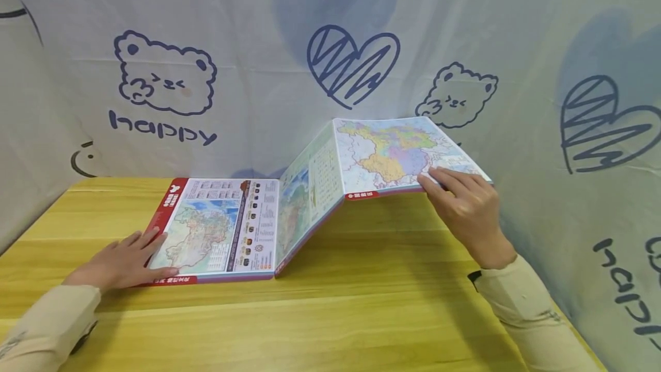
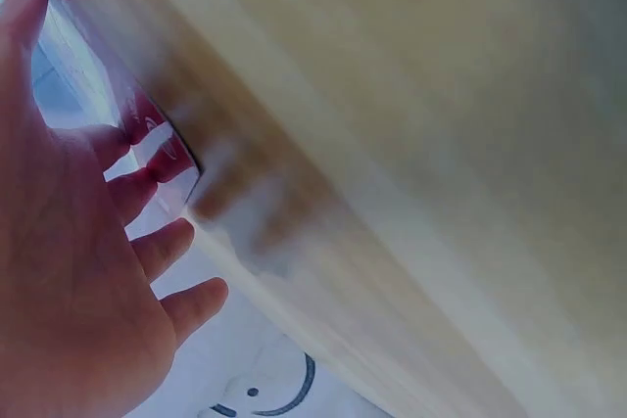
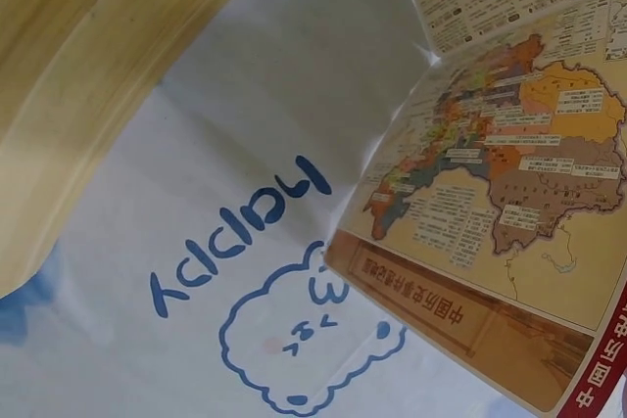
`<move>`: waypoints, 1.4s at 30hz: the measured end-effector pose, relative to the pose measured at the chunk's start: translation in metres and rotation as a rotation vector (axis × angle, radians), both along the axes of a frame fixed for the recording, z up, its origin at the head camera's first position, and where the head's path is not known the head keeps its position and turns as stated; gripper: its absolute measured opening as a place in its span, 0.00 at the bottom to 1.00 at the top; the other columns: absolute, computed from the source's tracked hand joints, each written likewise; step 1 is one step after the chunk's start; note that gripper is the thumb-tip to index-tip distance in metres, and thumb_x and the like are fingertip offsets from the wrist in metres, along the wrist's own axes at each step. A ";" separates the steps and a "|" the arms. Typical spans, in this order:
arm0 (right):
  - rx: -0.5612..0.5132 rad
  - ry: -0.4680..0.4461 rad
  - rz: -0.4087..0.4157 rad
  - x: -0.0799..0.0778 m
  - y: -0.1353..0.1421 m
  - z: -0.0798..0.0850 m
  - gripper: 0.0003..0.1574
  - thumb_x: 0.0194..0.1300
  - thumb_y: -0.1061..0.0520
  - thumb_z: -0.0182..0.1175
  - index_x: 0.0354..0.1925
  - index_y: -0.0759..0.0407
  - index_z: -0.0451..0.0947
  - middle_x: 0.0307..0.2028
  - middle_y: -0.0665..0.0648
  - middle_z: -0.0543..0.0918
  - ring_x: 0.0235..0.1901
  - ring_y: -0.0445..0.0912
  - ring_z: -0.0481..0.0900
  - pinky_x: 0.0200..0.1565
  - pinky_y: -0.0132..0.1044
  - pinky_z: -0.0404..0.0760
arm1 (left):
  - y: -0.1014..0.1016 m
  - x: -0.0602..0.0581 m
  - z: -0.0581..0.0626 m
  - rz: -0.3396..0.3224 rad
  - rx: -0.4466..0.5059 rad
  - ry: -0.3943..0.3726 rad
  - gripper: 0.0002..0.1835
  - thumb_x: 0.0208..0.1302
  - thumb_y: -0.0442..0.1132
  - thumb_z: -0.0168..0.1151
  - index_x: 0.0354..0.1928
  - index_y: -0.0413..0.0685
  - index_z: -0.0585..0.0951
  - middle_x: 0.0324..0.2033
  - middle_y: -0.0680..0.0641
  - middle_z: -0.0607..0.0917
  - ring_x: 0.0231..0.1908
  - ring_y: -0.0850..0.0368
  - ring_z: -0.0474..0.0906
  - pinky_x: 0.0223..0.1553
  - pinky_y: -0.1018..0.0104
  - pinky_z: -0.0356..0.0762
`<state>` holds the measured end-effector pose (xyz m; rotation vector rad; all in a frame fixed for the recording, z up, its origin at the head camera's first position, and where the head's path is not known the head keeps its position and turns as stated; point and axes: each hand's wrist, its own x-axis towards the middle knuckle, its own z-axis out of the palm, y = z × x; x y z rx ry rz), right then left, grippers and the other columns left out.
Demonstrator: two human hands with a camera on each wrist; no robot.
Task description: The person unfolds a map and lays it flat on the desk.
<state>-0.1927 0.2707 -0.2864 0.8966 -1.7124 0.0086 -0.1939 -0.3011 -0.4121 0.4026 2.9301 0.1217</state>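
A folding map [image 1: 201,240] of stiff panels lies partly unfolded before me, its left panels on the table and its right part raised. My left hand [image 1: 121,260] rests with spread fingers on the red-bordered left edge. In the left wrist view, the left hand's fingertips [image 2: 201,301] reach over and past the map's red corner [image 2: 167,149]. With thumb and curled fingers, my right hand [image 1: 467,205] pinches the near right edge of the raised map panel [image 1: 392,151]. The right wrist view shows the underside [image 3: 509,163] of that panel, printed with a brown-and-orange map.
The map lies on a wood-grain table [image 1: 310,326]. Behind and to the right hangs a pale cloth [image 1: 258,90] printed with bears, hearts and the word "happy", close to the map's far edge. The table's edge [image 3: 127,124] shows in the right wrist view.
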 end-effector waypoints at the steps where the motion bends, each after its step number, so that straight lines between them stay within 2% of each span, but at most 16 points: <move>1: 0.000 0.000 0.002 0.000 0.001 -0.001 0.15 0.72 0.55 0.54 0.44 0.61 0.86 0.38 0.65 0.86 0.34 0.61 0.84 0.29 0.55 0.81 | -0.001 0.000 0.000 0.003 0.003 -0.001 0.54 0.56 0.71 0.55 0.67 0.28 0.62 0.65 0.23 0.58 0.61 0.19 0.53 0.56 0.25 0.54; 13: 0.013 -0.045 -0.003 -0.001 0.013 -0.013 0.17 0.73 0.54 0.54 0.43 0.62 0.86 0.37 0.65 0.86 0.33 0.61 0.85 0.28 0.56 0.81 | -0.020 -0.003 -0.002 0.042 0.009 -0.033 0.55 0.56 0.72 0.55 0.67 0.27 0.62 0.65 0.23 0.57 0.59 0.17 0.52 0.55 0.25 0.56; 21: -0.007 -0.034 0.020 -0.002 0.023 -0.026 0.16 0.72 0.53 0.55 0.41 0.61 0.87 0.36 0.64 0.86 0.31 0.61 0.84 0.27 0.56 0.80 | -0.028 -0.004 -0.002 0.053 0.016 -0.077 0.55 0.56 0.72 0.55 0.67 0.28 0.60 0.66 0.23 0.54 0.60 0.16 0.50 0.52 0.23 0.57; 26: -0.030 -0.020 0.034 -0.001 0.030 -0.035 0.16 0.71 0.53 0.56 0.39 0.60 0.87 0.35 0.63 0.87 0.31 0.60 0.84 0.26 0.55 0.79 | -0.034 -0.006 -0.005 0.044 0.022 -0.065 0.55 0.56 0.72 0.55 0.68 0.30 0.61 0.66 0.24 0.55 0.59 0.16 0.50 0.52 0.23 0.58; 31: -0.003 -0.027 0.022 0.002 0.039 -0.042 0.17 0.73 0.53 0.54 0.38 0.59 0.87 0.34 0.63 0.87 0.29 0.60 0.84 0.25 0.56 0.79 | -0.041 -0.007 -0.007 0.047 0.050 -0.061 0.54 0.56 0.71 0.56 0.68 0.30 0.60 0.66 0.24 0.55 0.60 0.16 0.48 0.53 0.22 0.54; 42: 0.051 -0.086 0.007 0.009 0.050 -0.058 0.19 0.75 0.53 0.51 0.39 0.59 0.87 0.34 0.62 0.87 0.29 0.59 0.84 0.27 0.56 0.81 | -0.045 -0.004 0.001 0.063 0.075 -0.086 0.55 0.54 0.69 0.59 0.68 0.29 0.59 0.66 0.23 0.52 0.58 0.14 0.46 0.52 0.21 0.54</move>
